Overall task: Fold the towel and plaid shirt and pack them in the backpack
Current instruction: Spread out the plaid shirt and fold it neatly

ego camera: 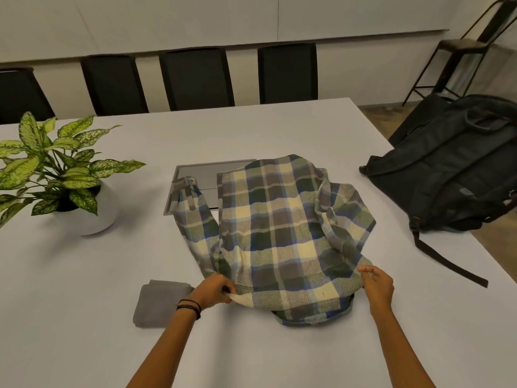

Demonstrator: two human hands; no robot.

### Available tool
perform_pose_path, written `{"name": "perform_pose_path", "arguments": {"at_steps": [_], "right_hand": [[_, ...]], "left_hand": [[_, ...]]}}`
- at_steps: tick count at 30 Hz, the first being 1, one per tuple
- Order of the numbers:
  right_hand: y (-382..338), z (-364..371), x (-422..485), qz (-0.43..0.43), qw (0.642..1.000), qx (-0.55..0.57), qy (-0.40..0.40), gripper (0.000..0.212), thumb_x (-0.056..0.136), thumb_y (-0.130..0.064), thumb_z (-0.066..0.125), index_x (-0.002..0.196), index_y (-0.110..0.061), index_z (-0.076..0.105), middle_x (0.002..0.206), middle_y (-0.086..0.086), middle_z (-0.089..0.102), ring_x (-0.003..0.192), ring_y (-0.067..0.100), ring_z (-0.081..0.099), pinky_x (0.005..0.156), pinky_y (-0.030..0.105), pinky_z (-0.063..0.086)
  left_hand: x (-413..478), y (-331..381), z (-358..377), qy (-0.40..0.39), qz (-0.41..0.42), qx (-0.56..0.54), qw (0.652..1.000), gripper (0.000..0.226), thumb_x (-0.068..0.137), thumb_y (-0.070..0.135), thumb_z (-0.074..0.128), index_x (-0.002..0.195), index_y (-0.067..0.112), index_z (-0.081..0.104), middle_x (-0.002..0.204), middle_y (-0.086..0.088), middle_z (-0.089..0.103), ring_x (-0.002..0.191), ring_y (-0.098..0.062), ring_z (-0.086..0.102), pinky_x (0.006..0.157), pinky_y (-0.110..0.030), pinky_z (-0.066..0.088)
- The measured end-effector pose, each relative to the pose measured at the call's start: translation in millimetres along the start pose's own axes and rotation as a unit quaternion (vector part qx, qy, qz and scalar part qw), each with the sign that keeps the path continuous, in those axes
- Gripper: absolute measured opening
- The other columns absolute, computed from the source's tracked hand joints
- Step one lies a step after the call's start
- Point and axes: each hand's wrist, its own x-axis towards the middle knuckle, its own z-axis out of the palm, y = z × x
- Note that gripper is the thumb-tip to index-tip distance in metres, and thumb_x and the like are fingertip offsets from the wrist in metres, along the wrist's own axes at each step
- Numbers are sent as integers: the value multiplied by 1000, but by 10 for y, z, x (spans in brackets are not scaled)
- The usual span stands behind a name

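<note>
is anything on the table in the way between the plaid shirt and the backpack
Nothing visible. The left hand and right hand hold the plaid shirt at its near edge; only bare table lies between it and the backpack at the right edge. Its strap trails toward the person.

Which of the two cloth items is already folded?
The grey towel, a compact stack beside the left hand. The plaid shirt lies spread out, its near edge pinched by that hand and the right hand.

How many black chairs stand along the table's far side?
4: the far-left chair, cut off; then the second chair, third chair and fourth chair rightward. More may sit off-frame.
</note>
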Motion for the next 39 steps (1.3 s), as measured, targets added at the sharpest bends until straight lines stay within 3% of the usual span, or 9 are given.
{"name": "perform_pose_path", "arguments": {"at_steps": [5, 11, 16, 20, 25, 29, 31, 34, 39], "right_hand": [[138, -58, -51, 33, 999, -12, -2, 21, 85, 10, 53, 100, 5, 67, 108, 18, 64, 105, 37, 56, 82, 34, 46], [298, -82, -112, 81, 997, -7, 5, 41, 84, 17, 48, 122, 4, 56, 135, 22, 48, 115, 43, 49, 87, 40, 45], [495, -97, -156, 122, 992, -21, 13, 43, 85, 14, 49, 127, 3, 51, 135, 24, 47, 118, 44, 47, 95, 46, 43], [553, -129, -186, 125, 991, -32, 17, 47, 84, 16, 49, 129, 3, 50, 136, 23, 46, 115, 44, 48, 89, 43, 46], [632, -164, -180, 136, 989, -54, 14, 48, 83, 16, 50, 129, 2, 49, 136, 22, 46, 109, 40, 52, 83, 39, 47], [682, -182, -182, 144, 988, -58, 13, 47, 84, 16, 50, 129, 2, 49, 136, 22, 46, 112, 43, 50, 86, 43, 47], [707, -184, -168, 155, 987, -52, 7, 47, 84, 16, 50, 129, 2, 49, 137, 22, 45, 116, 44, 48, 90, 46, 46], [727, -187, -125, 175, 984, -40, -12, 47, 84, 16, 49, 129, 1, 50, 138, 21, 45, 116, 45, 47, 92, 52, 47], [741, -194, -112, 170, 985, -30, -15, 39, 87, 11, 50, 124, 1, 54, 133, 21, 49, 112, 44, 50, 90, 53, 49]], "left_hand": [[-13, -84, 175, 4, 0, -17, 1000, 12, 77, 11, 70, 89, 11, 73, 86, -5, 69, 63, 7, 52, 64, -3, 37], [-44, -199, 334, -31, -21, -25, 999, 14, 78, 10, 70, 92, 8, 71, 73, 19, 54, 68, 5, 49, 67, -2, 39], [-92, -264, 494, -41, -36, -39, 998, 15, 79, 7, 69, 94, 5, 71, 73, 22, 52, 67, 4, 50, 69, -1, 39], [-102, -253, 572, -56, -42, -51, 996, 15, 78, 3, 68, 93, 3, 71, 72, 20, 54, 65, 13, 55, 69, -1, 39], [-111, -229, 646, -60, -42, -58, 996, 16, 78, 1, 67, 94, 1, 71, 85, -4, 67, 68, 23, 51, 67, 0, 39], [-137, -234, 714, -61, -54, -69, 994, 16, 78, 0, 66, 93, 1, 71, 72, 18, 55, 67, 24, 51, 66, 1, 38], [-148, -242, 760, -55, -59, -68, 994, 15, 79, -1, 65, 92, 2, 71, 71, 18, 55, 67, 23, 51, 66, 0, 39], [-156, -222, 860, -43, -57, -31, 997, 17, 81, 0, 61, 95, 3, 70, 82, 3, 65, 66, 15, 54, 66, 2, 36], [-169, -119, 1021, -24, -42, 50, 998, 26, 82, 4, 57, 107, 10, 61, 115, -3, 59, 103, -16, 54, 81, -15, 38]]}}
